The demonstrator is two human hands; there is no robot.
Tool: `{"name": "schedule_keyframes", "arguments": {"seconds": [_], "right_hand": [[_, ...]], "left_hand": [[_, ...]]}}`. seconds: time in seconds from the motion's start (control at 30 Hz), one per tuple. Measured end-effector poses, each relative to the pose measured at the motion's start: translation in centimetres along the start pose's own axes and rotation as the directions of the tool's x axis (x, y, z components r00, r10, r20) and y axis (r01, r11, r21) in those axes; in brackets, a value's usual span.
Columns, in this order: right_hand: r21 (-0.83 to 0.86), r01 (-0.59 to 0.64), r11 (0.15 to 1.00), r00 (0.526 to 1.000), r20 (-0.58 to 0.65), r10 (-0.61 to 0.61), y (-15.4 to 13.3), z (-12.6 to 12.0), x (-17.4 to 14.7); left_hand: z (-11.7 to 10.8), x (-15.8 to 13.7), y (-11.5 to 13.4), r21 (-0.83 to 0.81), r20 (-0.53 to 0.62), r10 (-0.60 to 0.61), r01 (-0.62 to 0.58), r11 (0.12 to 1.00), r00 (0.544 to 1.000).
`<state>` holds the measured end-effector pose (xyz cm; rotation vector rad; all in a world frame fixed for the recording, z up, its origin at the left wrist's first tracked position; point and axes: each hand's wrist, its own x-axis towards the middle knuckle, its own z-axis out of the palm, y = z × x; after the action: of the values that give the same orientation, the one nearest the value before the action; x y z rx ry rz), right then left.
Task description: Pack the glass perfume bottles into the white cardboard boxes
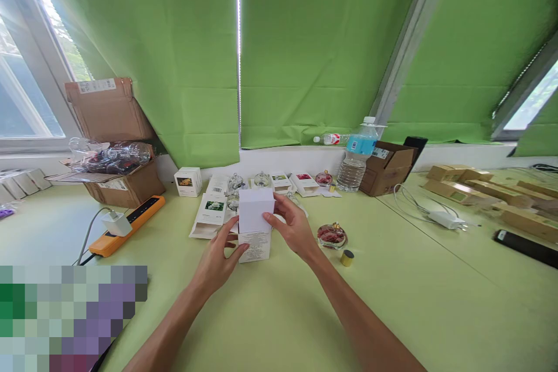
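Note:
A white carton [255,247] with fine printed text stands upright on the table in front of me. Its plain white upper part [256,212] rises above the printed part; whether that is an inner box or a flap, I cannot tell. My left hand [220,257] grips the printed part at its left side, thumb on the front face. On the right, my right hand [293,225] holds the plain upper part between thumb and fingers. To the right lie a glass jar with dark red contents [332,236] and a gold cap [347,258].
Behind the carton are flower-pictured cartons [214,209], several glass jars and a large water bottle [352,163]. An orange power strip [131,226] and open cardboard box [126,186] stand left. A cardboard box [386,171], white charger [447,219] and black object [527,248] are right.

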<state>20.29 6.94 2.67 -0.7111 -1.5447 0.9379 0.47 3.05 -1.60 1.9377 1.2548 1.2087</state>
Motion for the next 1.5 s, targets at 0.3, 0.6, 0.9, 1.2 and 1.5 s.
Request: {"name": "schedule_keyframes", "arguments": {"seconds": [0.3, 0.6, 0.9, 1.2, 1.5], "right_hand": [[-0.108, 0.059, 0.992, 0.998, -0.012, -0.061, -0.6, 0.2, -0.3], [-0.267, 0.101, 0.958, 0.994, -0.002, -0.106, -0.7, 0.2, -0.4], [-0.428, 0.198, 0.882, 0.980, 0.060, -0.191, -0.9, 0.4, -0.6], [-0.482, 0.297, 0.825, 0.955, 0.129, -0.269, -0.8, 0.3, -0.5], [-0.511, 0.343, 0.788, 0.938, 0.139, -0.319, -0.5, 0.3, -0.5]], "left_hand": [[0.0, 0.0, -0.1, 0.012, -0.013, -0.004, 0.004, 1.000, 1.000], [0.0, 0.0, -0.1, 0.017, -0.001, -0.015, 0.015, 1.000, 1.000], [0.0, -0.1, -0.1, 0.024, -0.012, -0.014, 0.015, 1.000, 1.000], [0.0, 0.0, -0.2, 0.033, -0.028, 0.000, 0.001, 0.999, 1.000], [0.0, -0.1, -0.3, 0.045, -0.018, 0.008, -0.007, 0.999, 1.000]]}}
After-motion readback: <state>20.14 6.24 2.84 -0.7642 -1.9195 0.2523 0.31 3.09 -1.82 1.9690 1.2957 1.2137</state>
